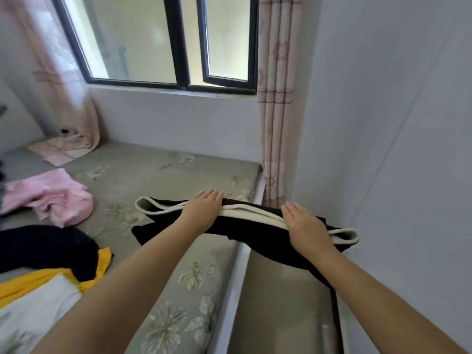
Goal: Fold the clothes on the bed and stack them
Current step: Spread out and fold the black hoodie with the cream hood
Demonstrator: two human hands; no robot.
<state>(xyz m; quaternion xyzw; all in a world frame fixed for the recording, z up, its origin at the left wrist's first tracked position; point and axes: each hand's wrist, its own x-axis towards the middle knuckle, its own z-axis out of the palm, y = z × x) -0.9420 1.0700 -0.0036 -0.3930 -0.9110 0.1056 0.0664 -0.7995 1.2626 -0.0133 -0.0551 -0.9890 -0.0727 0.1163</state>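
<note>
A black garment with white trim (245, 227) stretches sideways between my two hands at the bed's right edge. My left hand (201, 208) holds it near the middle, over the grey flowered bed (158, 175), fingers flat on top. My right hand (304, 223) holds the right part past the bed edge, where black cloth hangs down below my forearm. Both thumbs are hidden under the cloth. A crumpled pink garment (51, 198) lies at the left. Nearer me lie a dark navy garment (46, 249), a yellow one (33, 279) and a white one (33, 310).
A narrow gap (281, 302) runs between the bed's white edge and the right wall (383, 149). A pink patterned curtain (277, 98) hangs at the far right corner, beside a black-framed window (178, 47). Another curtain's end (66, 146) rests on the bed's far left.
</note>
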